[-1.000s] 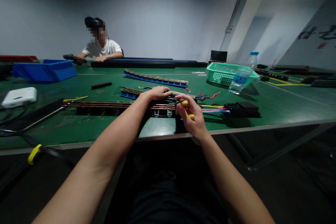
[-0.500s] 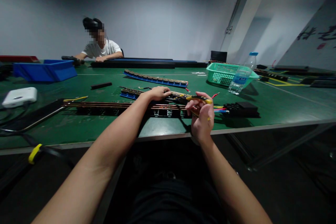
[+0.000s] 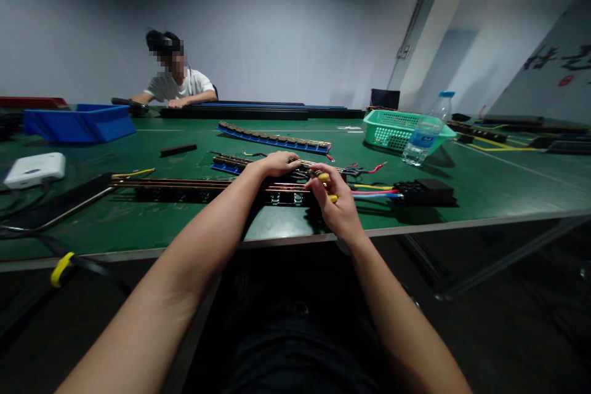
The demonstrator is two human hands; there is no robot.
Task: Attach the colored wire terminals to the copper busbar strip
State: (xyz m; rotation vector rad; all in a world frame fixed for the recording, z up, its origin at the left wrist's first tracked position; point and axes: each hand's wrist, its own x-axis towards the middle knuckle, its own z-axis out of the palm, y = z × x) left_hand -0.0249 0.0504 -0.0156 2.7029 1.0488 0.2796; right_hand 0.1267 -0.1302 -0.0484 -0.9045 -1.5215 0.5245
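My right hand (image 3: pixel 339 203) is closed around pliers with yellow-and-black handles (image 3: pixel 323 177), their jaws pointing left toward my left fingertips. My left hand (image 3: pixel 279 164) lies over a blue-backed strip with brass rails (image 3: pixel 226 164), fingers curled down onto it; what sits under the fingertips is hidden. Loose wires with a red end (image 3: pixel 376 168) come out on the right of that strip. In front of both hands runs a longer black track with copper-coloured rails (image 3: pixel 184 184). Yellow, red and blue wires (image 3: pixel 376 192) link it to a black connector block (image 3: pixel 425 192).
Behind my hands lies another blue strip (image 3: pixel 272 138). A green basket (image 3: pixel 388 130) and a water bottle (image 3: pixel 419 144) stand at right. At left are a blue bin (image 3: pixel 83 126), a white box (image 3: pixel 34 170) and a black bar (image 3: pixel 178 150). A person (image 3: pixel 182 86) sits across the table.
My right hand has moved left and slightly down with the pliers, bringing them close to my left fingertips. The wires on the right show more now. My left hand has stayed in place.
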